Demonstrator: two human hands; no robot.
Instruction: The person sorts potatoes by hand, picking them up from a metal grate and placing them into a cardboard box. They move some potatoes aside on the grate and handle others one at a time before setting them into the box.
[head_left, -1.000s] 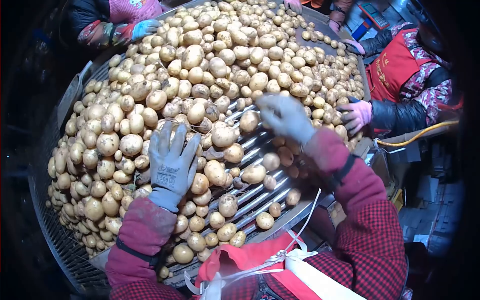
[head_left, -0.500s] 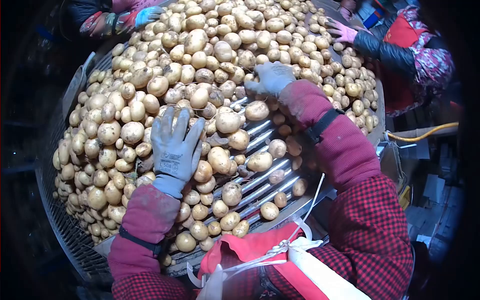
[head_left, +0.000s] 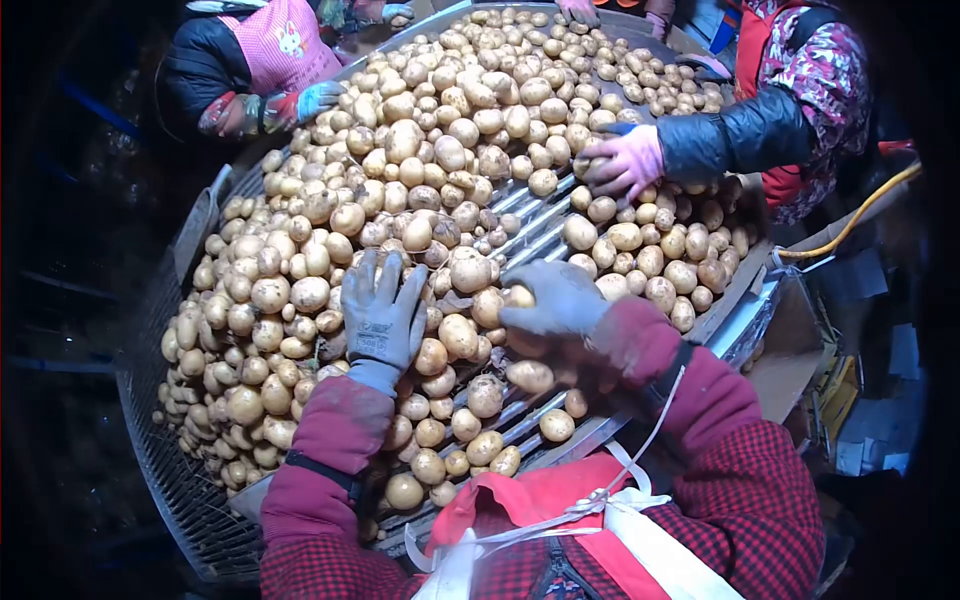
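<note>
My left hand (head_left: 383, 315), in a grey glove, lies on the near side of a large heap of potatoes (head_left: 310, 293) with its fingers stretched and spread. My right hand (head_left: 557, 297), gloved alike, is curled at the right edge of this heap, with a potato (head_left: 520, 296) between thumb and fingers. Below it, a loose potato (head_left: 530, 376) looks slightly blurred. Bare metal bars of the slatted table (head_left: 543, 222) show between the potatoes. Several potatoes, some with soil on them, lie on the bars in front of my apron (head_left: 535, 495).
Across the right side, a co-worker's pink-gloved hand (head_left: 628, 160) touches potatoes. Another person's blue-gloved hand (head_left: 318, 100) rests at the far left edge, and more hands show at the back. A yellow hose (head_left: 850, 222) runs off the table's right corner.
My right hand has come back toward me from the far potatoes and now grips one. My left hand stays on the heap. The co-worker's pink-gloved hand has reached further in; the view has shifted.
</note>
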